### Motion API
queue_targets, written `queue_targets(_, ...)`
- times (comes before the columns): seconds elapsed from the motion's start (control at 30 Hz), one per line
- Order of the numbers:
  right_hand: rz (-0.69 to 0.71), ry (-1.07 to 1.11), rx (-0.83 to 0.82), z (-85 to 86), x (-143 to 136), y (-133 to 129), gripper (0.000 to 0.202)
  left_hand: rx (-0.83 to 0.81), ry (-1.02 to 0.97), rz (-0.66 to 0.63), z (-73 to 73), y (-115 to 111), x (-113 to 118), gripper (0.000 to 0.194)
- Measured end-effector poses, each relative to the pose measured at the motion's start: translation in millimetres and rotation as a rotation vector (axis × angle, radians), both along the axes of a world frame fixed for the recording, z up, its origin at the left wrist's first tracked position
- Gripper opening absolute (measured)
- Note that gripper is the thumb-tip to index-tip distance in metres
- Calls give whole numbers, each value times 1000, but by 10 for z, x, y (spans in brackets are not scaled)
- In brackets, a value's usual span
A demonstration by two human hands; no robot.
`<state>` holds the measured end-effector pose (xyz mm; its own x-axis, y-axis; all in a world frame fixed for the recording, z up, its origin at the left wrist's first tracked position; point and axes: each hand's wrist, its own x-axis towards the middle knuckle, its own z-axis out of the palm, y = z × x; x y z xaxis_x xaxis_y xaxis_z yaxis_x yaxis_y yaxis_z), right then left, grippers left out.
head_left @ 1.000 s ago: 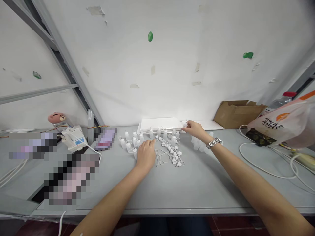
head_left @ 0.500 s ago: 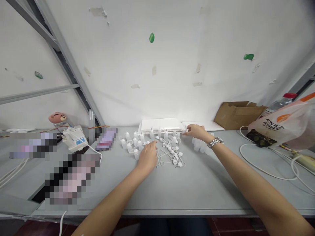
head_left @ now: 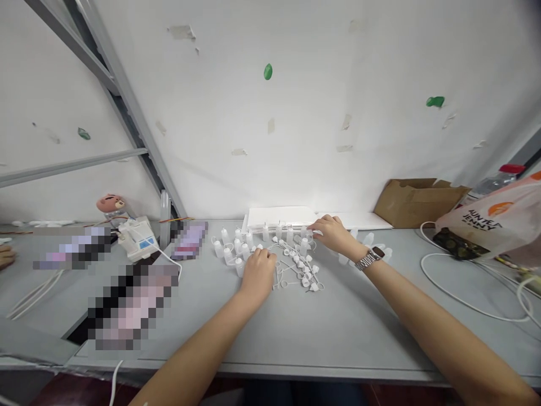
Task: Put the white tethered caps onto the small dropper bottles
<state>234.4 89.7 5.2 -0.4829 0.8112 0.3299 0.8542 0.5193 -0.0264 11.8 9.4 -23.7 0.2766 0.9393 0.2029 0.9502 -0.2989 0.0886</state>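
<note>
My left hand (head_left: 258, 274) rests low over the table with its fingers curled. What they hold, if anything, is hidden; white caps with loop straps (head_left: 305, 270) lie just to its right. Several small translucent squeeze bottles (head_left: 227, 255) stand upright to the left of that hand. More capped bottles (head_left: 279, 230) form a row behind it. My right hand (head_left: 333, 234), with a watch on its wrist, pinches a small bottle (head_left: 311, 233) at the row's right end, partly covered by the fingers. Loose bottles (head_left: 343, 259) lie behind and beside the right wrist.
A stack of white boards (head_left: 283, 215) lies against the wall. To the right are a cardboard box (head_left: 418, 203), a plastic bag (head_left: 492, 220) and a looped white cable (head_left: 460, 314). Blurred-out phones (head_left: 135, 307) and a white device (head_left: 137, 239) lie left. Another person's hand (head_left: 5, 256) shows at the far left.
The view has shifted slightly. My right hand has moved a little left, to the right end of the bottle row. My left hand stays by the caps, its fingers still curled.
</note>
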Motion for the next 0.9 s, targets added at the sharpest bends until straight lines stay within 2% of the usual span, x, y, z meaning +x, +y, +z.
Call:
queue_targets(0.2, -38, -31, 7, -26, -27, 12, 21, 43, -107, 14, 11, 6, 3, 20)
queue_targets(0.47, -22, -52, 21, -108, -46, 10, 20, 61, -212, 12, 23, -9, 32, 18)
queue_targets(0.57, -26, -2, 72, -49, 13, -59, 17, -21, -307, -9, 50, -23, 30, 20)
queue_targets(0.63, -5, 133, 133, 24, 69, -134, 17, -93, -329, -17, 52, -29, 23, 22)
queue_targets(0.73, 20, 486, 141, 138, 118, -278, 20, -109, -304, -12, 29, -26, 12, 16)
queue_targets(0.83, 12, 796, -43, 183, 61, -436, 26, -83, -281, -21, -6, -10, 6, 12)
queue_targets(0.9, 91, 837, -178, 152, -39, -540, 27, -70, -274, -22, -23, 5, 6, 14)
